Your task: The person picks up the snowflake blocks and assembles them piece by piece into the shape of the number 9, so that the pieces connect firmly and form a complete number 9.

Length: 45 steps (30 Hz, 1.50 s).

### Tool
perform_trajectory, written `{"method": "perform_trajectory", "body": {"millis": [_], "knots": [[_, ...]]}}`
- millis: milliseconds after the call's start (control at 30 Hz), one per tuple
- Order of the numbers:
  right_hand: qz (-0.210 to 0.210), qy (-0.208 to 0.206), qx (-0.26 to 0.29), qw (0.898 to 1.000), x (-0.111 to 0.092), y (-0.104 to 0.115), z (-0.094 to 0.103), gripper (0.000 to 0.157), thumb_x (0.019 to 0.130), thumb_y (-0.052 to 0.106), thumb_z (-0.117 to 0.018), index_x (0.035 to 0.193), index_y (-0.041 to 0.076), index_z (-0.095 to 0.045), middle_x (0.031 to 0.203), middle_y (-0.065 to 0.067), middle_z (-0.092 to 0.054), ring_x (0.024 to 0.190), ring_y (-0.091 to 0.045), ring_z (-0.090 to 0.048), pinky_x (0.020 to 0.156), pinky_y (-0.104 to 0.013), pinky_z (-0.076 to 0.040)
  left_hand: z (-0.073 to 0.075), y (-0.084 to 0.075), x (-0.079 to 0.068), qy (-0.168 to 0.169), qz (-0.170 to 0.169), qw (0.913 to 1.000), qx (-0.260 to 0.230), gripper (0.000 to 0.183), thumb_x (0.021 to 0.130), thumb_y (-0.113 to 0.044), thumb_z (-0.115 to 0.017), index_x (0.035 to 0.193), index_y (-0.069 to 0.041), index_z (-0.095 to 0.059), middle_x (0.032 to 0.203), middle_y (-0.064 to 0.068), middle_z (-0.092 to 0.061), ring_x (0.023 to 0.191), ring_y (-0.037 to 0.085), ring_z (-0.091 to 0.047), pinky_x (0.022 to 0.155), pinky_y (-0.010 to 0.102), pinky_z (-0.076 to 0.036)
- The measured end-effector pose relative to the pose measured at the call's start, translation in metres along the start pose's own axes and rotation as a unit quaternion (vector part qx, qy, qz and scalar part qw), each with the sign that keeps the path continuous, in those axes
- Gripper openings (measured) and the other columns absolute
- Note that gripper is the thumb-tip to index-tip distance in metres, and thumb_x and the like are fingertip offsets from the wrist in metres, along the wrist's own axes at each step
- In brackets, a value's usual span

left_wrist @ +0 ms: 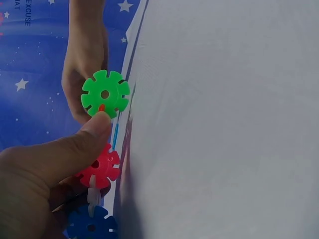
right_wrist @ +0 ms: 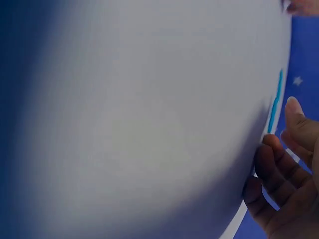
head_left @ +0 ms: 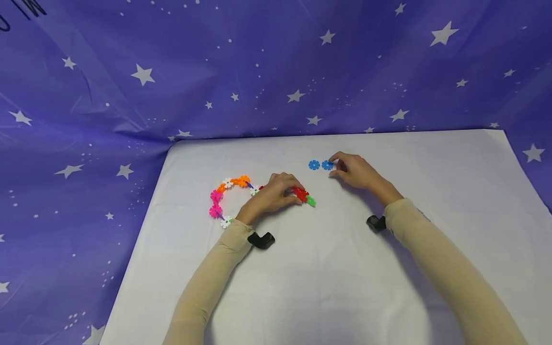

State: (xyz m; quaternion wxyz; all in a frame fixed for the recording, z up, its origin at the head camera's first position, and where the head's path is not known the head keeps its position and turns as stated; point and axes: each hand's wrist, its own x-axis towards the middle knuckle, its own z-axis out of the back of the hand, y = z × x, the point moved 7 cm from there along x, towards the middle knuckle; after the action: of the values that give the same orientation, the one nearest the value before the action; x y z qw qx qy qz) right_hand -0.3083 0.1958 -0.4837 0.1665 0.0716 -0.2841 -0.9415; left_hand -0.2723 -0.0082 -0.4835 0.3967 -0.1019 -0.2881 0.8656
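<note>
A chain of interlocking plastic snowflake discs [head_left: 216, 211] in pink, orange, white, red and green curves across the white table. My left hand [head_left: 276, 192] grips it near its right end; the palm hides part of the chain. In the left wrist view, the thumb presses by the green disc [left_wrist: 115, 92] at the tip, with a red disc [left_wrist: 107, 172] and a dark blue disc [left_wrist: 92, 226] below. Two loose blue discs [head_left: 314, 165] lie flat farther back. At the right one, my right hand [head_left: 354, 171] touches its edge with a fingertip, thumb held apart.
The white table [head_left: 345, 278] ends at a purple-blue star-patterned cloth [head_left: 258, 72] hanging behind it. Black wrist mounts [head_left: 261, 240] stick out from both beige sleeves [head_left: 435, 254].
</note>
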Motion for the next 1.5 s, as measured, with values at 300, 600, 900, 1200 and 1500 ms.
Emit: {"method": "perform_trajectory", "body": {"millis": [300, 600, 900, 1200, 1500], "knots": [[-0.028, 0.034, -0.048, 0.998, 0.020, -0.009, 0.001, 0.040, 0.092, 0.022, -0.070, 0.128, 0.011, -0.061, 0.092, -0.010, -0.061, 0.081, -0.024, -0.054, 0.072, -0.040, -0.044, -0.001, -0.001, 0.001, 0.003, -0.006, 1.0000, 0.000, 0.035, 0.086, -0.030, -0.076, 0.117, -0.014, -0.071, 0.110, -0.002, -0.068, 0.108, 0.016, -0.054, 0.104, 0.040, -0.031], [-0.023, 0.018, -0.033, 0.999, 0.018, -0.008, 0.000, 0.033, 0.087, 0.023, -0.074, 0.110, 0.001, -0.065, 0.085, -0.009, -0.059, 0.076, -0.022, -0.052, 0.069, -0.035, -0.043, -0.001, -0.001, 0.002, 0.009, -0.003, 0.9999, -0.002, 0.036, 0.086, -0.027, -0.076, 0.119, -0.013, -0.071, 0.109, -0.002, -0.069, 0.108, 0.015, -0.055, 0.103, 0.040, -0.031], [-0.010, -0.009, 0.049, 0.999, -0.013, 0.002, 0.002, 0.030, 0.084, 0.015, -0.077, 0.108, 0.003, -0.064, 0.092, -0.010, -0.065, 0.076, -0.020, -0.055, 0.067, -0.029, -0.045, 0.001, -0.010, 0.003, 0.002, -0.025, 0.9997, -0.003, 0.037, 0.084, -0.026, -0.079, 0.118, -0.015, -0.071, 0.112, -0.002, -0.068, 0.112, 0.017, -0.055, 0.105, 0.042, -0.030], [-0.029, 0.019, 0.226, 0.973, -0.061, 0.026, -0.024, 0.033, 0.089, 0.003, -0.069, 0.121, 0.001, -0.063, 0.089, -0.015, -0.063, 0.063, -0.012, -0.053, 0.055, -0.022, -0.046, -0.008, -0.020, 0.010, 0.019, -0.039, 0.9988, 0.022, 0.024, 0.087, -0.028, -0.076, 0.109, -0.021, -0.075, 0.108, -0.003, -0.067, 0.109, 0.016, -0.055, 0.104, 0.042, -0.031], [-0.077, 0.018, 0.286, 0.955, -0.077, 0.028, -0.043, 0.028, 0.095, 0.004, -0.062, 0.121, -0.003, -0.064, 0.093, -0.025, -0.067, 0.066, -0.028, -0.062, 0.056, -0.026, -0.052, -0.011, -0.019, 0.012, 0.007, -0.033, 0.9991, 0.025, 0.017, 0.088, -0.029, -0.075, 0.102, -0.020, -0.074, 0.104, -0.005, -0.067, 0.104, 0.014, -0.057, 0.100, 0.041, -0.033]]}}
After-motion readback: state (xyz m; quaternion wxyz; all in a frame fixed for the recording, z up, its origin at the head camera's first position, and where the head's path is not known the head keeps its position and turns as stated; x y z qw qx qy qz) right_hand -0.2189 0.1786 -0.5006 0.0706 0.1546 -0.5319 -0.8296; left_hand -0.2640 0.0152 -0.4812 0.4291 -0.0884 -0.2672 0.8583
